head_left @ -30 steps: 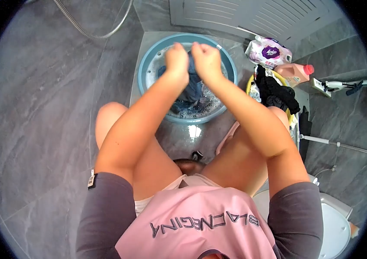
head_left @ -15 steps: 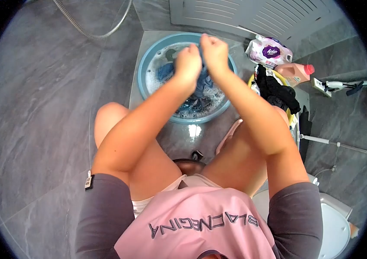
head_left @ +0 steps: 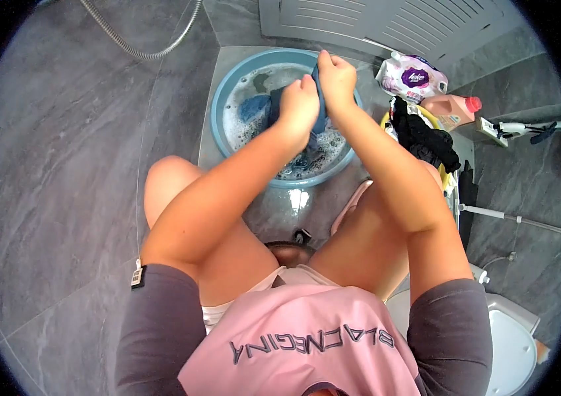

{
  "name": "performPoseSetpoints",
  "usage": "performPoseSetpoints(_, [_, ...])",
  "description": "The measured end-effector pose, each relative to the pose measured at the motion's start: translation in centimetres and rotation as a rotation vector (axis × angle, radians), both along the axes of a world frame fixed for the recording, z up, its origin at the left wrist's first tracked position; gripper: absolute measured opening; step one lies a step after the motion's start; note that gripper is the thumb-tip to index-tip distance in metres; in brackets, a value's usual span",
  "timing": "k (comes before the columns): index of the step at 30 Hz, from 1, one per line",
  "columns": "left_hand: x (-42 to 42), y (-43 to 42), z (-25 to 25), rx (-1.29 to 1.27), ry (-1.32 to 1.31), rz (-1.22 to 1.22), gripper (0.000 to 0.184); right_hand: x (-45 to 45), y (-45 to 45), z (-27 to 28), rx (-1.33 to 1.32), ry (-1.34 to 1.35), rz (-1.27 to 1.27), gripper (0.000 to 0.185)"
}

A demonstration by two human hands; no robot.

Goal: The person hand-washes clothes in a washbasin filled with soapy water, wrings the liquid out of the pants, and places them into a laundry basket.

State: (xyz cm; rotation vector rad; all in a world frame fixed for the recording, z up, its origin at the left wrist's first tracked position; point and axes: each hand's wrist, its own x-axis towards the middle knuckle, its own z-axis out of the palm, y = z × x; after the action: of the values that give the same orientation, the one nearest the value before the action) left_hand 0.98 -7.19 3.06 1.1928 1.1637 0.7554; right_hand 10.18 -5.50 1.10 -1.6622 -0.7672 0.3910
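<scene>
A blue plastic basin [head_left: 218, 119] of sudsy water stands on the floor ahead of me. Dark blue wet cloth [head_left: 320, 124] hangs from both my hands down into the water; what kind of garment it is I cannot make out. My left hand [head_left: 300, 105] is closed on the cloth over the middle of the basin. Just to its right and slightly farther away, my right hand [head_left: 337, 80] grips the same cloth near the basin's right rim. More blue fabric [head_left: 254, 107] floats among the foam at the left.
Right of the basin, a yellow container [head_left: 385, 120] holds black clothes [head_left: 419, 135]. Behind it lie a pink bottle [head_left: 451, 111] with a red cap and a white-and-purple package [head_left: 414, 78]. A grey louvred panel [head_left: 386, 23] borders the back. A toilet [head_left: 511, 350] stands at lower right.
Both hands have shifted to the right, the left one also a little nearer to me. More of the dark blue cloth shows stretched between and below them.
</scene>
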Motion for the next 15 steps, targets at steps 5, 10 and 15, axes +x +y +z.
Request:
performPoseSetpoints(5, [-2.4, 6.1, -0.2, -0.171, -0.246, 0.273, 0.033, -6.5, -3.1, 0.6, 0.062, -0.022, 0.214, 0.035])
performPoseSetpoints(10, [-0.4, 1.9, -0.8, 0.084, 0.06, 0.053, 0.038, -1.0, 0.4, -1.0, 0.13, 0.068, 0.088, 0.034])
performPoseSetpoints(15, [-0.6, 2.9, -1.6, 0.025, -0.012, 0.1, 0.037, -2.7, -0.6, -0.6, 0.001, 0.05, 0.026, 0.036])
